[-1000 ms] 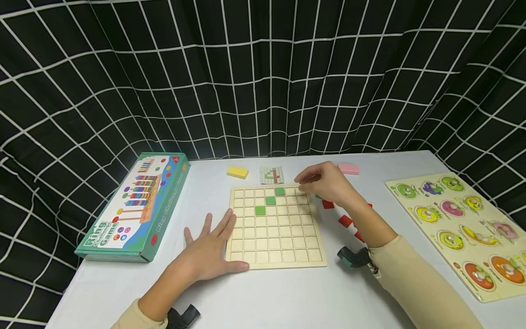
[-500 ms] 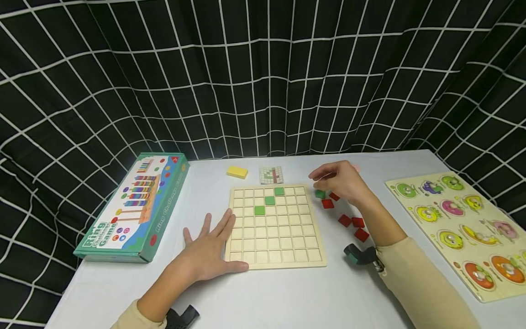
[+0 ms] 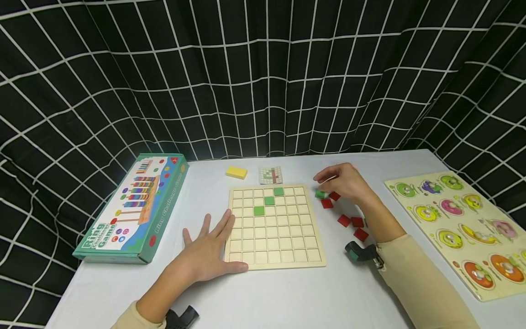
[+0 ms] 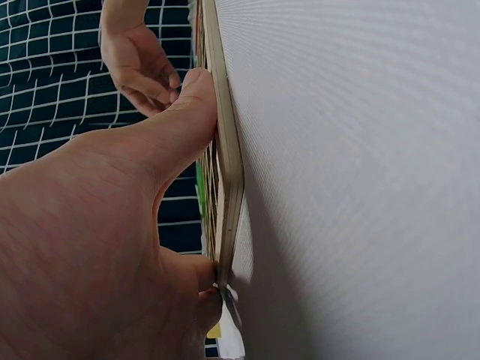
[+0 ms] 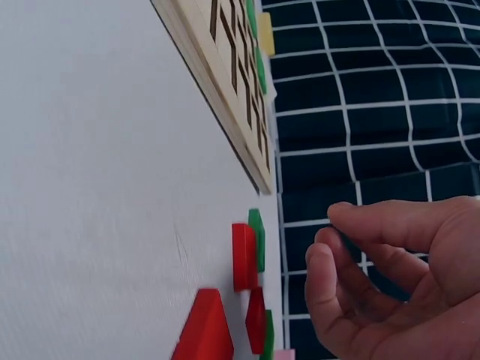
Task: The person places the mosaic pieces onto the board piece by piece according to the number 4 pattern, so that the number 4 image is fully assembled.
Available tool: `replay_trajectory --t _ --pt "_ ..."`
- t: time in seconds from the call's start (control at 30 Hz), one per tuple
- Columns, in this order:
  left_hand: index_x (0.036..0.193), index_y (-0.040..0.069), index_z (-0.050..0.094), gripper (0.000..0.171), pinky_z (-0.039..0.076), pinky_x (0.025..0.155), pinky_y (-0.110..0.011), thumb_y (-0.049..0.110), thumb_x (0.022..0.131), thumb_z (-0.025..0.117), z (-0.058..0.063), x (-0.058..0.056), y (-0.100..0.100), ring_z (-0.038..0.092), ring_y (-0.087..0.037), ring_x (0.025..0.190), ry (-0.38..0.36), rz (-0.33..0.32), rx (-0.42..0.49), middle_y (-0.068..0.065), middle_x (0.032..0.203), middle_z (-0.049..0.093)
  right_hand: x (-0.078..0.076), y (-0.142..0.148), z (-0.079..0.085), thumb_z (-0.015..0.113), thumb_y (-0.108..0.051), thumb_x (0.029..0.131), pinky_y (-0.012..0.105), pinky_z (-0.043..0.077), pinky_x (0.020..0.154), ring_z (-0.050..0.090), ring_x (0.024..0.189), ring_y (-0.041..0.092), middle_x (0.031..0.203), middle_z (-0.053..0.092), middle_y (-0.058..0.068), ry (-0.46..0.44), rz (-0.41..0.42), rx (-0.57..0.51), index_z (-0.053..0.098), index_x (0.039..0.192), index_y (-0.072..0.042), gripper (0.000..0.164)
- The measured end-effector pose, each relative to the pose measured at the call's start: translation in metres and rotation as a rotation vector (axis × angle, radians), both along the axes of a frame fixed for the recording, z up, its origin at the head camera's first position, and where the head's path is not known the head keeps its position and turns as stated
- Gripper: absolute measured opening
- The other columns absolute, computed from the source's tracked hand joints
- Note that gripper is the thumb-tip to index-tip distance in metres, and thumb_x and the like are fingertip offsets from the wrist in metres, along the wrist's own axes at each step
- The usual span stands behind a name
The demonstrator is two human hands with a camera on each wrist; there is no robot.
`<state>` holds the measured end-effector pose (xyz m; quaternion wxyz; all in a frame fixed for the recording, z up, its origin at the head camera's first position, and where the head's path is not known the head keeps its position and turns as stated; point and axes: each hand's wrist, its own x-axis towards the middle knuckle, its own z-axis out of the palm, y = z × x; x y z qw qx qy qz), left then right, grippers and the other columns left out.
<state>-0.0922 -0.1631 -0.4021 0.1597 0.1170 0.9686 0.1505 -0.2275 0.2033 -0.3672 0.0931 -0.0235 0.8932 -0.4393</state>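
Observation:
A wooden grid board (image 3: pixel 276 266) lies on the table, with 3 green tiles (image 3: pixel 269 201) in a diagonal of its squares. My left hand (image 3: pixel 207 256) rests at its lower left corner, fingers spread along the left side. In the left wrist view, the thumb (image 4: pixel 196 97) lies on the board's near edge. My right hand (image 3: pixel 345 183) hovers right of the board's far corner, over a loose green tile (image 3: pixel 320 194) and several red tiles (image 3: pixel 344 220). In the right wrist view, a gap shows between its thumb and fingers (image 5: pixel 322 285), with nothing held.
Behind the board lie a small pattern card (image 3: pixel 270 175) and a yellow block (image 3: pixel 236 172). A green game box (image 3: pixel 131 205) stands at the left. To the right is a fruit puzzle board (image 3: pixel 456 228). A gridded black curtain (image 3: pixel 263 77) hangs behind the table.
My right hand has moved right, from the board's far right corner to above the loose tiles, and lowered slightly. The pink block is now hidden behind it. My left hand has stayed put.

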Motion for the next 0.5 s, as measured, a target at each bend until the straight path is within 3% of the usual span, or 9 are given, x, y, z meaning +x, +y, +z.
replay_trajectory --t 0.5 --pt "0.169 0.022 0.013 0.124 -0.001 0.106 -0.091 0.084 0.077 0.068 0.001 -0.001 0.001 -0.003 -0.044 0.161 -0.017 0.002 -0.001 0.007 0.177 0.001 -0.007 0.039 0.001 0.069 -0.013 0.094 0.037 0.055 0.084 0.059 0.108 0.031 0.138 0.062 0.021 -0.041 -0.064 0.067 0.07 0.131 -0.004 0.038"
